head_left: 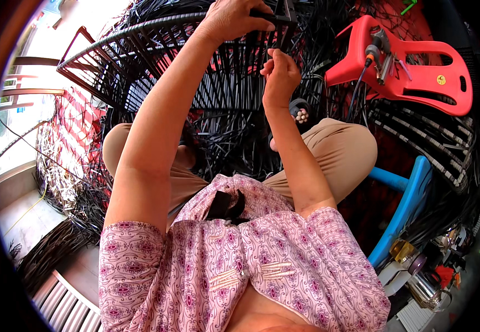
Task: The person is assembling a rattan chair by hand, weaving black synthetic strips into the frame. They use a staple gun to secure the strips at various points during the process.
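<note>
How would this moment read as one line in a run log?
left hand: grips top edge of black wicker frame | right hand: pinches black strand below it | red plastic stool: tools on it, right

From where I watch, the person wears a short-sleeved pink cotton blouse (pixel 240 260) printed all over with small dark purple paisley and scroll motifs, its sleeves ending above the elbows so both forearms are bare down to the left hand (pixel 234 19) and right hand (pixel 280 74). A small black clip-like fitting (pixel 226 206) sits at the blouse's neckline, far back from the hands, and pale stitched pleats run across the chest. Below the blouse I see plain tan trousers (pixel 334 146) covering both bent knees.
</note>
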The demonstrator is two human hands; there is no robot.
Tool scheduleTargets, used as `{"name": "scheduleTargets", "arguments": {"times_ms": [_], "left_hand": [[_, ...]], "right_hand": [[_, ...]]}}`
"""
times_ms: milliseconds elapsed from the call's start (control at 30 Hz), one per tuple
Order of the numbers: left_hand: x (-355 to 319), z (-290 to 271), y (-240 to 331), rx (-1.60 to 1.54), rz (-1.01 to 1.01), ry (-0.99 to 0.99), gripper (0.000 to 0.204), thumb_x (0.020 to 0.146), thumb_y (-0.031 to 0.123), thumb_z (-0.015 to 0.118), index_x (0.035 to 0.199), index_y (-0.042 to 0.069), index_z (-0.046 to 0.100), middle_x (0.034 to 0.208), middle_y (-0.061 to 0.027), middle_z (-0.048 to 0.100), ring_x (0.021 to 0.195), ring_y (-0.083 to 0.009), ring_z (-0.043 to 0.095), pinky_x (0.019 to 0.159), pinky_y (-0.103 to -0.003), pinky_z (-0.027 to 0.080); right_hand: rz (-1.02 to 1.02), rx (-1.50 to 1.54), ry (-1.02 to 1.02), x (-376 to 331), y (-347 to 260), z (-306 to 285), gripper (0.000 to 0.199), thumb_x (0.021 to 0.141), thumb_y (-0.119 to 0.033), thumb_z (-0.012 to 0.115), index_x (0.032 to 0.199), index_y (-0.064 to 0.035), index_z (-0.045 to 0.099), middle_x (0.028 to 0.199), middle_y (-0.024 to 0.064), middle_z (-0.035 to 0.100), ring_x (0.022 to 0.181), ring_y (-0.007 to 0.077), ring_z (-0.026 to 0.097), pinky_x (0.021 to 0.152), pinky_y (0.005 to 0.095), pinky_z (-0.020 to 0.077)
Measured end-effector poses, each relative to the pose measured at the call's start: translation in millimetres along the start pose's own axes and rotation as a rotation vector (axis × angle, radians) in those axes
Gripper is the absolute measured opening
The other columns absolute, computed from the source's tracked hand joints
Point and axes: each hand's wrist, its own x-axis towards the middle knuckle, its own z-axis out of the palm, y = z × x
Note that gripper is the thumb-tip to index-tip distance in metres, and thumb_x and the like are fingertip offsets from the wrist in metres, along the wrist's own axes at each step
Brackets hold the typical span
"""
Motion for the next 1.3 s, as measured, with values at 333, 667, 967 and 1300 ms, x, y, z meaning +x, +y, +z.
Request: {"name": "scheduleTargets", "arguments": {"times_ms": [333,667,967,1300], "left_hand": [[19,13,-21,0.082,-0.022,0.042,0.039,0.079,0.049,0.073,0.106,0.022,0.077,0.088,-0.0001,0.074,0.079,-0.0189,0.07,0.073,-0.034,0.053],[24,8,-10,0.047,0.017,0.083,0.032,0.08,0.039,0.072,0.098,0.014,0.078,0.097,-0.0095,0.074,0.093,-0.0286,0.07,0.083,-0.039,0.054],[24,25,-19,0.19,-0.026,0.146,0.032,0.082,0.047,0.066,0.101,0.024,0.077,0.088,0.0007,0.074,0.083,-0.0214,0.072,0.076,-0.036,0.054],[20,31,-17,0.201,0.012,0.217,0.031,0.081,0.046,0.066,0.099,0.023,0.077,0.085,0.001,0.074,0.082,-0.022,0.071,0.076,-0.037,0.053]], "right_hand": [[-0.001,0.017,-0.028,19,3,13,0.02,0.094,-0.017,0.064,0.094,0.0018,0.071,0.067,0.0018,0.06,0.053,0.0097,0.053,0.052,0.0238,0.0452],[-0.041,0.023,-0.007,27,8,18,0.025,0.095,-0.02,0.063,0.089,0.0016,0.072,0.062,0.0008,0.059,0.049,0.0079,0.052,0.049,0.0231,0.0435],[-0.029,0.035,-0.008,28,9,18,0.025,0.096,-0.021,0.062,0.089,0.0011,0.072,0.062,0.0003,0.059,0.049,0.0074,0.052,0.049,0.0226,0.043],[-0.03,0.055,-0.015,32,15,16,0.024,0.096,-0.021,0.062,0.091,0.0009,0.071,0.063,0.0002,0.059,0.049,0.0073,0.053,0.049,0.0222,0.0425]]}}
